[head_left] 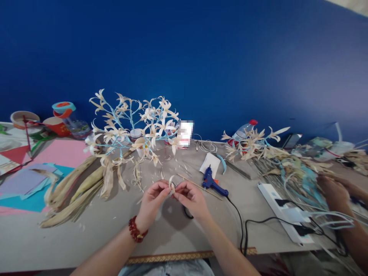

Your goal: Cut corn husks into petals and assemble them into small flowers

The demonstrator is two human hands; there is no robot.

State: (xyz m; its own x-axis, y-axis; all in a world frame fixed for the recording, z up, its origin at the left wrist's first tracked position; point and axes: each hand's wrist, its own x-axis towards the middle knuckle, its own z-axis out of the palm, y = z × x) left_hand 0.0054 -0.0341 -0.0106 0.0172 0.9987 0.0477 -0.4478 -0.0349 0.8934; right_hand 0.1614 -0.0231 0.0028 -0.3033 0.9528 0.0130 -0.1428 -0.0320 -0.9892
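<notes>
A small curled strip of pale corn husk [172,183] is pinched between both hands above the middle of the table. My left hand [155,199], with a dark red bead bracelet [138,229] on its wrist, closes thumb and fingers on the strip from the left. From the right side, my right hand [189,197] grips the strip too. A black loop [188,213], perhaps a scissors handle, shows below my right palm; whether the hand holds it I cannot tell. Just beyond my right hand lie a thin wooden stick [212,193] and a blue glue gun [214,183].
Husk flowers on blue stems [129,119] stand at the back left; dried corn husks [83,188] and coloured paper [31,184] lie left. At right are a white power strip [281,214] with cables, more flowers [253,142] and a co-worker's hand [333,191].
</notes>
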